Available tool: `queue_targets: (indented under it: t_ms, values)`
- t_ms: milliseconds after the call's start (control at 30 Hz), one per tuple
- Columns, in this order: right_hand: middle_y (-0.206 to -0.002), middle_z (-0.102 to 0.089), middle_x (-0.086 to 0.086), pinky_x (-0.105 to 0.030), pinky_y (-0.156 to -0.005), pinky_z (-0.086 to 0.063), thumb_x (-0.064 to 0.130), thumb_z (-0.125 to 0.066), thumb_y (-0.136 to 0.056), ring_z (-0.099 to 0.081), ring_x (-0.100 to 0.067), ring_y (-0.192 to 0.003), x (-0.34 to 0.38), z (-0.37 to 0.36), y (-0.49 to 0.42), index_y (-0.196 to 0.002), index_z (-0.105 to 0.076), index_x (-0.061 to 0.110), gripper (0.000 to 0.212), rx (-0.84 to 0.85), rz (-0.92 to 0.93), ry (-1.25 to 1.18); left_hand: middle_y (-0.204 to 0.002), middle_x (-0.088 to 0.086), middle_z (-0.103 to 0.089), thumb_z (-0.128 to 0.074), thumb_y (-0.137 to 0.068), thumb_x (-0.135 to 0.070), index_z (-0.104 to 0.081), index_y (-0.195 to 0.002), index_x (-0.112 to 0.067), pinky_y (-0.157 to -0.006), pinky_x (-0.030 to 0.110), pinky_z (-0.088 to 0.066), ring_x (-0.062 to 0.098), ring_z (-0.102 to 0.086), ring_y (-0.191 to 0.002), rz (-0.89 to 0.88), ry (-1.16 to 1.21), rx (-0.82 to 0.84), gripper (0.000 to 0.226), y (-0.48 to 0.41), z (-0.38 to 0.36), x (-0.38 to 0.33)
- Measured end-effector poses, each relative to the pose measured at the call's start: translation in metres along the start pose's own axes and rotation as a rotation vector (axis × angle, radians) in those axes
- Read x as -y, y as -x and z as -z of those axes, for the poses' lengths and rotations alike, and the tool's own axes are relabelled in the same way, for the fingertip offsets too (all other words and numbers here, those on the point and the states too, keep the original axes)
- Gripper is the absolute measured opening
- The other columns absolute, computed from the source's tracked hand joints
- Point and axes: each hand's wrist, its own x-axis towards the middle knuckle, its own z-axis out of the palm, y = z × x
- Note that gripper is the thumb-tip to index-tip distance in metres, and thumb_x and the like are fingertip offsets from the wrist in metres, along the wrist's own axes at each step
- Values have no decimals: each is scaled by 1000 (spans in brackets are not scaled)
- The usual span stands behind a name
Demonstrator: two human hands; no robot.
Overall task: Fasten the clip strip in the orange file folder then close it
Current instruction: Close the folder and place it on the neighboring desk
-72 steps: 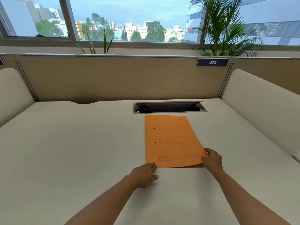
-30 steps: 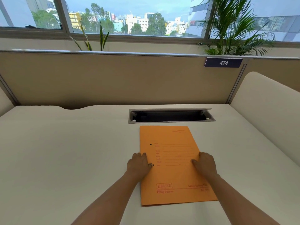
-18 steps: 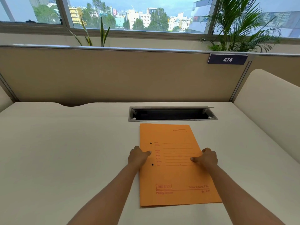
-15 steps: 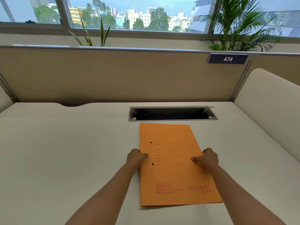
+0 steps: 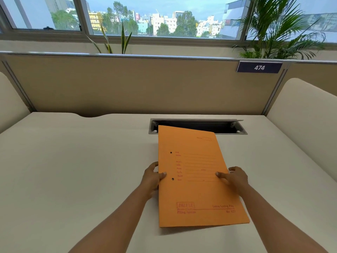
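The orange file folder (image 5: 197, 190) is closed, its printed front cover facing up, with two punched holes near its left edge. It is raised off the white desk (image 5: 73, 170), far end higher and overlapping the cable slot; a shadow lies under its near edge. My left hand (image 5: 152, 178) grips the left edge, thumb on the cover beside the lower hole. My right hand (image 5: 235, 178) grips the right edge, thumb pressed on the cover. The clip strip is hidden inside.
A recessed cable slot (image 5: 228, 126) with a raised lid sits at the back of the desk. A beige partition (image 5: 136, 84) with a "474" label (image 5: 259, 67) stands behind it. Cream side panels flank the desk on both sides.
The folder was drawn toward me along the desk. Both hands went from lying flat on the cover to gripping its side edges. The folder has now lifted off the desk, far end up.
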Motion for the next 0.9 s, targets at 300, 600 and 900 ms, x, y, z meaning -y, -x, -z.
queue_targets:
  t_ms: [300, 600, 900]
  values:
    - [-119, -57, -18, -50, -96, -45, 12, -51, -91, -56, -34, -101, -9, 19, 15, -126, -47, 2, 37, 330, -55, -396, -105, 16, -60, -52, -91, 1, -43, -133, -14, -62, 36, -52, 22, -60, -71, -13, 44, -78, 46, 20, 3, -17]
    - [-113, -59, -22, -56, -96, -45, 0, -51, -88, -58, -38, -102, 10, 9, 30, -121, -50, -1, 33, 394, -28, -531, -117, 19, -62, -50, -93, -6, -39, -138, -14, -60, 32, -49, 26, -60, -83, -54, 42, -177, 47, 41, 24, -16]
    - [-112, -59, -19, -53, -88, -49, 1, -52, -88, -58, -36, -98, 59, -34, 62, -126, -47, 1, 38, 402, 18, -600, -133, 16, -55, -52, -94, -21, -37, -142, -14, -90, 43, -46, 34, -58, -113, -105, -58, -342, 51, 46, 80, -24]
